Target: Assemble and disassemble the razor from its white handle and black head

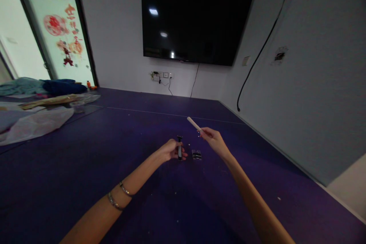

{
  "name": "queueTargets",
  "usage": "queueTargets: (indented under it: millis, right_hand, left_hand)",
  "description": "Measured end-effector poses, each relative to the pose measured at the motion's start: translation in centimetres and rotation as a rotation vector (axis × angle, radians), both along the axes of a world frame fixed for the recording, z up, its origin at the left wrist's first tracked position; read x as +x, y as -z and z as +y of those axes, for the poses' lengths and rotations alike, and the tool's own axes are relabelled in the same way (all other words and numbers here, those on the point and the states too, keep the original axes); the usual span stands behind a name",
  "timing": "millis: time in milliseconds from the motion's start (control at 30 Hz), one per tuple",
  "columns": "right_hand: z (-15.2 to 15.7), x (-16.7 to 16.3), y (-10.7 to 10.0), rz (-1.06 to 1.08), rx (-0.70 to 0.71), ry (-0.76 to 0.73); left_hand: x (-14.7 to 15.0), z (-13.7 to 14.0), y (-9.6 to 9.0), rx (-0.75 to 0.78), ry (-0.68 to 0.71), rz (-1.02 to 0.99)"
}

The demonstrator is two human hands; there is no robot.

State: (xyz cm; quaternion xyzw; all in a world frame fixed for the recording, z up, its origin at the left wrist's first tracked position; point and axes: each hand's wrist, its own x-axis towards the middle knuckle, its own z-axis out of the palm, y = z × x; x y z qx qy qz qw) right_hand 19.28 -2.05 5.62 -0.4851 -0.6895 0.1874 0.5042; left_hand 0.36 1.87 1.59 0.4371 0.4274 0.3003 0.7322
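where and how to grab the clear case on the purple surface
Probably pinch the clear case by its near and far edges, coming from above and the right. It lies flat on the purple surface, so edges offer the best purchase; the left hand, holding a razor-like tool, is close on its left. The right hand holds a white stick, which may need setting down first.

Catalogue of obscured, cropped and indistinct items

Slim dark tool (180, 154): partly covered by left hand (172, 149); type too small to tell. Pale stick (193, 124): lower end hidden in right hand's (214, 138) grip. Small dark item (196, 155), between tabletop's (160, 213) far and near edges: details too small to tell. Pale-blue cloth (21, 86), toward far edge, left: cropped at left. Tabletop: near edge out of view. Forearms (250, 190): cropped below. Door lettering (71, 24): blurred.
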Motion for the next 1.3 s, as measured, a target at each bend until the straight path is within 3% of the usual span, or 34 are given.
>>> queueTargets:
  millis: [200,433,533,733,1300]
  right_hand:
    - [1.0,-0.1,2.6,-0.324,-0.131,0.106]
    - [1.7,0.0,3.7,-0.444,-0.166,0.169]
    - [2.0,0.5,4.3,-0.432,-0.181,0.218]
    - [2.1,0.9,4.9,-0.335,-0.245,0.061]
    - [2.0,1.6,4.6,-0.275,-0.232,0.059]
  left_hand:
    - [-0.1,-0.2,0.3,-0.063,0.133,-0.02]
    - [0.1,-0.6,0.5,-0.046,0.195,0.016]
    - [0.3,-0.8,0.5,-0.043,0.219,0.033]
    - [0.3,-1.1,0.7,-0.023,0.253,0.04]
    - [0.1,-1.2,0.9,0.026,0.3,-0.068]
